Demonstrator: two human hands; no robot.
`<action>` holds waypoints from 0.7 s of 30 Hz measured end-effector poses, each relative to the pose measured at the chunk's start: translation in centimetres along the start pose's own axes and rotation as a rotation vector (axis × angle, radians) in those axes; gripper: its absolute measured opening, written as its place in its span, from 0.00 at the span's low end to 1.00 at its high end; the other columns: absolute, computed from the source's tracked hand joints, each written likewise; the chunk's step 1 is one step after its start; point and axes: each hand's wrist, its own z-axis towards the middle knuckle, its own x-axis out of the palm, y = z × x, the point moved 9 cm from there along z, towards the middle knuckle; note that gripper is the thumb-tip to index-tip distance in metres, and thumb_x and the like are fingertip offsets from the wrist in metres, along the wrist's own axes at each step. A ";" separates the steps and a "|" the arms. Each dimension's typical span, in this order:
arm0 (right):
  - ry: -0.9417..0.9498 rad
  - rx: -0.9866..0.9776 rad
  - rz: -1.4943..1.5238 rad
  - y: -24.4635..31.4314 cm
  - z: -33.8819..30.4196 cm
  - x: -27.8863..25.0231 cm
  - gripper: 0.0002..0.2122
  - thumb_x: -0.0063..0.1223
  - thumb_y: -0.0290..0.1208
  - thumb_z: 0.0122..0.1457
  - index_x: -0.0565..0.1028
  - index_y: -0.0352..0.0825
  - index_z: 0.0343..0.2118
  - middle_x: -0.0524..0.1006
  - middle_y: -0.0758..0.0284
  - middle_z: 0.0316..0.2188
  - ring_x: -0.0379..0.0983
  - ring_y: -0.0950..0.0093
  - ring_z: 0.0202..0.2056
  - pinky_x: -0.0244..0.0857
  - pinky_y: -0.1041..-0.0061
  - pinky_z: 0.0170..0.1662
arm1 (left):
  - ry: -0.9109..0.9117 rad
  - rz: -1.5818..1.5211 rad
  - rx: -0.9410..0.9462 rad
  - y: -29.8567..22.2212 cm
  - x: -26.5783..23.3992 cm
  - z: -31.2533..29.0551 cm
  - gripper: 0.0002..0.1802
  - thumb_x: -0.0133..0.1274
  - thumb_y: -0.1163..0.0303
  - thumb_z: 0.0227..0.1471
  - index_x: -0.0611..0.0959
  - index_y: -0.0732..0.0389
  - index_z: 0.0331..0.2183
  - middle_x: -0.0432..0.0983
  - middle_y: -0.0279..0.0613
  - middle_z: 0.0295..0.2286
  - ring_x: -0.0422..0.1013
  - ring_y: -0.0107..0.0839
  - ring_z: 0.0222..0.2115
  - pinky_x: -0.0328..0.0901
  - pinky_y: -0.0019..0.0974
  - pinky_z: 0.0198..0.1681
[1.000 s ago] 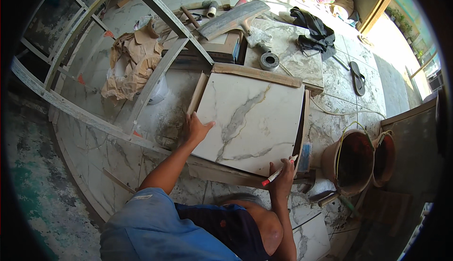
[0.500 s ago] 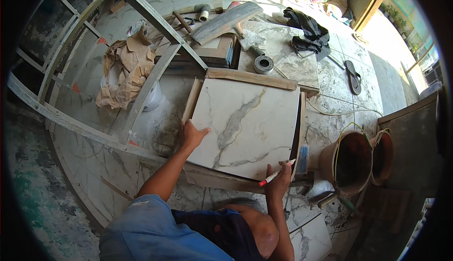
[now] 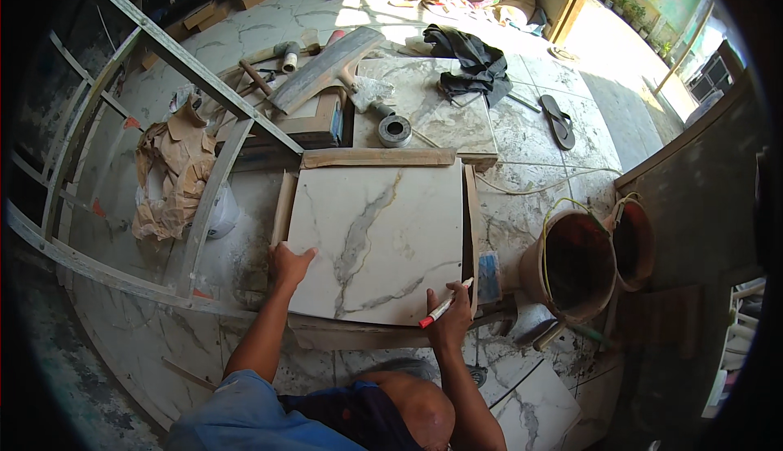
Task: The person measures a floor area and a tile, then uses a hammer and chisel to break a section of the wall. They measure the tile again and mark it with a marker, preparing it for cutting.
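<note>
A left hand (image 3: 289, 262) presses flat on the marble tile's (image 3: 379, 239) near-left edge; the right hand (image 3: 449, 320) pinches a red-tipped marker (image 3: 444, 307) at its near-right edge, wooden battens (image 3: 377, 157) framing both.

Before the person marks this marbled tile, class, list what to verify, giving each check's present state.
1. Left hand flat on the marbled tile, at its left edge: ok.
2. Right hand grips the red-tipped marker: ok.
3. Marker tip touching the tile: cannot tell.
4. Tile seated between the wooden strips: ok.
5. Tile surface free of objects: ok.
6. Guide line drawn on the tile: cannot tell.
</note>
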 end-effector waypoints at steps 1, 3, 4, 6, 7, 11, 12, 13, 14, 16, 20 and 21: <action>-0.005 -0.004 -0.009 0.1 0.0 -0.1 0.19 0.67 0.32 0.53 0.72 0.31 0.43 0.76 0.50 0.40 0.74 0.53 0.42 0.67 0.60 0.47 | -0.022 -0.018 0.006 0.0 -0.1 -0.1 0.43 0.71 0.50 0.38 0.78 0.75 0.46 0.70 0.65 0.48 0.69 0.55 0.51 0.65 0.48 0.55; -0.005 0.000 -0.025 0.3 -0.1 0.0 0.19 0.67 0.33 0.53 0.72 0.31 0.43 0.75 0.53 0.38 0.73 0.55 0.39 0.67 0.61 0.45 | -0.064 -0.057 0.021 0.7 -0.3 0.4 0.43 0.71 0.51 0.37 0.78 0.76 0.46 0.72 0.64 0.46 0.71 0.54 0.49 0.66 0.48 0.53; 0.000 -0.001 -0.031 0.5 -0.1 0.1 0.19 0.67 0.33 0.53 0.72 0.31 0.43 0.75 0.54 0.36 0.73 0.56 0.37 0.66 0.61 0.43 | -0.056 -0.077 0.031 1.7 0.1 1.0 0.41 0.71 0.51 0.38 0.78 0.74 0.45 0.72 0.63 0.46 0.71 0.54 0.48 0.67 0.49 0.52; 0.010 0.006 -0.011 1.0 0.2 -0.1 0.18 0.67 0.34 0.54 0.72 0.32 0.43 0.75 0.55 0.34 0.73 0.57 0.35 0.66 0.61 0.41 | -0.045 -0.109 0.034 3.6 0.8 2.5 0.38 0.70 0.50 0.39 0.79 0.70 0.43 0.72 0.60 0.46 0.71 0.55 0.47 0.68 0.52 0.50; 0.017 0.022 -0.015 1.0 0.3 -0.4 0.18 0.67 0.34 0.54 0.72 0.32 0.43 0.75 0.55 0.34 0.72 0.57 0.35 0.66 0.61 0.41 | -0.065 -0.098 0.055 2.8 0.4 2.1 0.36 0.70 0.51 0.39 0.79 0.71 0.42 0.74 0.61 0.43 0.73 0.54 0.44 0.69 0.51 0.47; 0.023 0.052 -0.014 0.6 0.4 -0.8 0.18 0.67 0.34 0.54 0.73 0.31 0.43 0.75 0.55 0.33 0.72 0.58 0.35 0.66 0.61 0.40 | -0.056 -0.134 0.048 1.4 0.3 1.6 0.36 0.71 0.55 0.39 0.79 0.74 0.42 0.77 0.61 0.41 0.75 0.50 0.42 0.70 0.47 0.45; 0.015 0.048 -0.009 0.8 0.4 -1.0 0.18 0.67 0.34 0.53 0.73 0.31 0.42 0.75 0.55 0.32 0.72 0.57 0.35 0.65 0.61 0.40 | -0.041 -0.153 0.035 1.9 0.5 1.8 0.36 0.71 0.56 0.39 0.78 0.75 0.43 0.77 0.60 0.41 0.76 0.48 0.43 0.70 0.45 0.45; 0.008 0.046 -0.006 1.1 0.4 -1.2 0.18 0.67 0.34 0.53 0.73 0.31 0.42 0.75 0.55 0.32 0.72 0.57 0.35 0.65 0.61 0.40 | -0.024 -0.170 0.022 2.2 0.6 1.8 0.36 0.71 0.57 0.40 0.78 0.76 0.43 0.78 0.60 0.41 0.76 0.45 0.43 0.70 0.43 0.46; 0.002 0.044 -0.002 1.3 0.5 -1.4 0.18 0.67 0.34 0.53 0.73 0.31 0.42 0.75 0.55 0.32 0.72 0.57 0.35 0.65 0.61 0.41 | -0.033 -0.202 0.019 2.4 0.5 1.9 0.35 0.71 0.58 0.40 0.78 0.75 0.42 0.78 0.59 0.40 0.76 0.45 0.41 0.71 0.43 0.44; -0.030 0.005 -0.002 1.5 0.7 -1.7 0.18 0.67 0.34 0.53 0.73 0.30 0.42 0.75 0.54 0.32 0.72 0.56 0.35 0.65 0.61 0.41 | -0.052 -0.262 0.012 2.6 0.2 2.1 0.32 0.71 0.58 0.40 0.79 0.73 0.39 0.79 0.56 0.37 0.77 0.45 0.38 0.71 0.44 0.40; -0.040 0.040 0.013 1.6 1.2 -2.4 0.18 0.67 0.33 0.53 0.73 0.29 0.41 0.75 0.53 0.33 0.72 0.54 0.36 0.64 0.59 0.43 | 0.013 -0.378 0.010 2.1 -0.7 2.2 0.29 0.70 0.59 0.42 0.79 0.72 0.38 0.81 0.54 0.35 0.78 0.41 0.35 0.71 0.42 0.38; -0.052 0.046 0.023 1.5 1.2 -2.4 0.18 0.67 0.34 0.53 0.73 0.30 0.41 0.76 0.53 0.33 0.73 0.54 0.37 0.64 0.59 0.43 | 0.025 -0.387 0.006 1.9 -1.1 2.1 0.29 0.70 0.58 0.42 0.80 0.72 0.37 0.81 0.54 0.34 0.78 0.41 0.35 0.71 0.42 0.38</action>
